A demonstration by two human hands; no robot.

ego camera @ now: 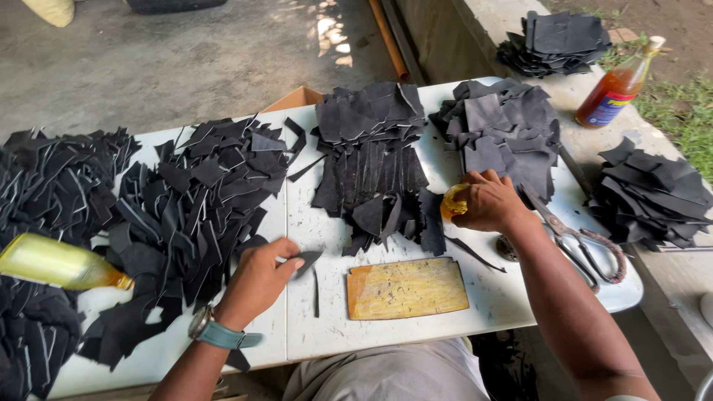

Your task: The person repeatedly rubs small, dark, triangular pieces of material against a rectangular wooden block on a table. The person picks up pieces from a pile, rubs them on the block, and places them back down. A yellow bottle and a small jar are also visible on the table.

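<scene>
White folding plastic table [475,297] on a grey concrete floor [148,59] with sun patches at the far side, a rough concrete ledge [587,93] along the right edge, green grass [683,111] beyond it, and an orange pipe [388,37] lying along the ledge base.

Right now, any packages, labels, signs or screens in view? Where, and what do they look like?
Glass bottle: on the concrete ledge at far right, beyond the white table; slim, amber liquid, pale cap, red and blue label wrapped round its body.
Yellow bottle: lying at the left edge over black scraps; pale yellow with an amber neck, no label visible.
Cardboard box: only a brown corner shows behind the table's far edge.
No signs or screens.
</scene>
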